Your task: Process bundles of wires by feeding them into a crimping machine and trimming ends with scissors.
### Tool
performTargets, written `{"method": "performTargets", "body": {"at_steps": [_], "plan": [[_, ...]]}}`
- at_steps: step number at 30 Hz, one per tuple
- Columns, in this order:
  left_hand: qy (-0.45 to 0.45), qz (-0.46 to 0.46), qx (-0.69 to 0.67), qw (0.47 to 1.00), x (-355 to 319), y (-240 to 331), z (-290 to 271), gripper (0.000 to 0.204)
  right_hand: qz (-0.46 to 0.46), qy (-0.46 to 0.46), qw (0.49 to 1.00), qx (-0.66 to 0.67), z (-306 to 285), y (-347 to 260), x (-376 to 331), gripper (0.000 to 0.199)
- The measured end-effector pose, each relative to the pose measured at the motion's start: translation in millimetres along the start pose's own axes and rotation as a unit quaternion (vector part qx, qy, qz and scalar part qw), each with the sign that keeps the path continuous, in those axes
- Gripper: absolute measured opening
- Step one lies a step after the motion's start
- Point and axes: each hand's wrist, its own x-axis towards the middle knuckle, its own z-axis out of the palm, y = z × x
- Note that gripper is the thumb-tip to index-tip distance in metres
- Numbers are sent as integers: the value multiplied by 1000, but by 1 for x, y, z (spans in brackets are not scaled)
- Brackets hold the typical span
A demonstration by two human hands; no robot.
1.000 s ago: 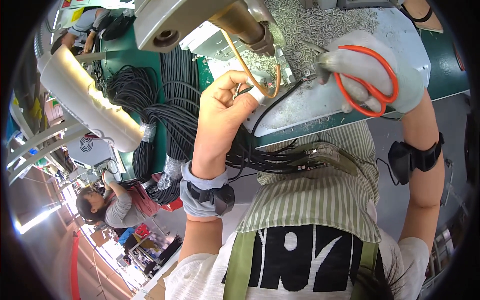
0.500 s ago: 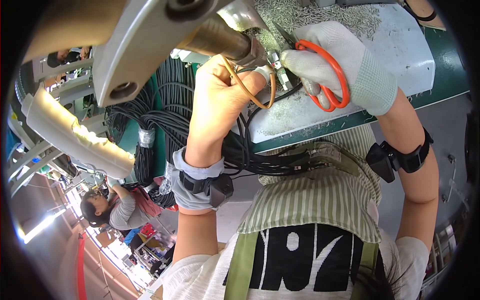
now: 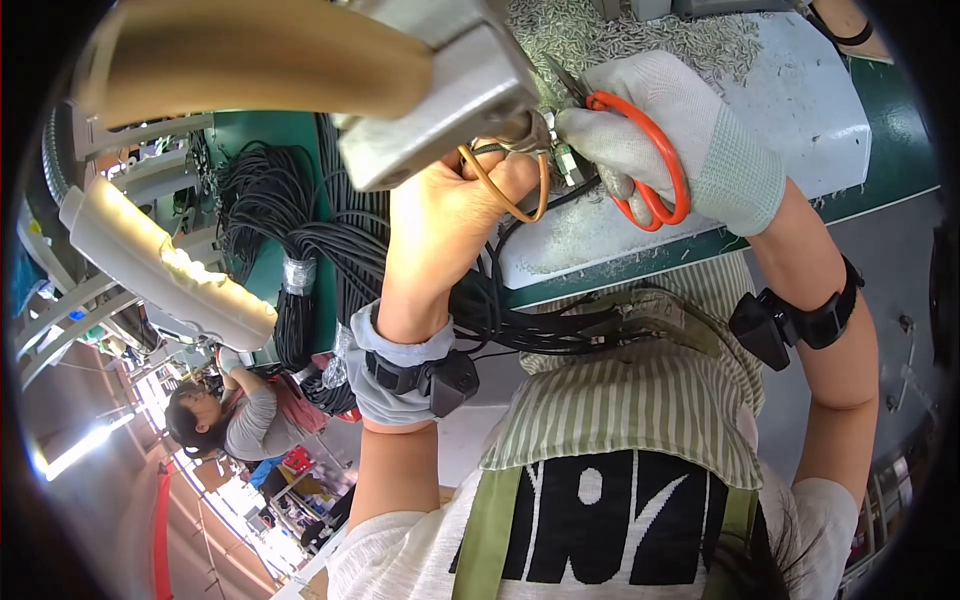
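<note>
My right hand (image 3: 680, 140), in a white knit glove, is closed around red-handled scissors (image 3: 672, 165), their blades pointing up to the left. Its thumb and fingertips are beside a small metal connector (image 3: 568, 160) with a green part, near a black cable. My bare left hand (image 3: 440, 215) is closed in a pinch just left of the connector. A brown loop (image 3: 542, 190) passes in front of its fingers. The grey joint of a metal arm (image 3: 440, 110) hides part of those fingertips, so what they grip is unclear.
Many small metal pieces (image 3: 690, 45) lie heaped on the white board (image 3: 800, 110) over a green table. Bundled black cables (image 3: 270, 200) lie to the left, more across my lap (image 3: 560, 325). A long lamp (image 3: 165, 265) is at the left. A co-worker (image 3: 250, 415) is beyond it.
The metal arm's joint now appears farther right and covers more of my left fingertips. My right hand, still holding the scissors, has shifted slightly left. Both hands stay by the connector.
</note>
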Motion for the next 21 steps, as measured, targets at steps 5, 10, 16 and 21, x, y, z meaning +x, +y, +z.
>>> {"method": "performTargets", "body": {"at_steps": [5,10,16,21], "plan": [[-9,37,18,999,-1,4,4,11,76,5,997,-8,2,-11,3,30],[15,12,14,1000,-2,2,2,17,62,5,998,16,2,-13,0,29],[-64,21,14,998,-6,-4,-7,16,25,4,999,29,4,-1,-3,28],[17,-21,-191,981,-45,-15,5,21,87,17,996,-6,-8,-27,-47,27]]}}
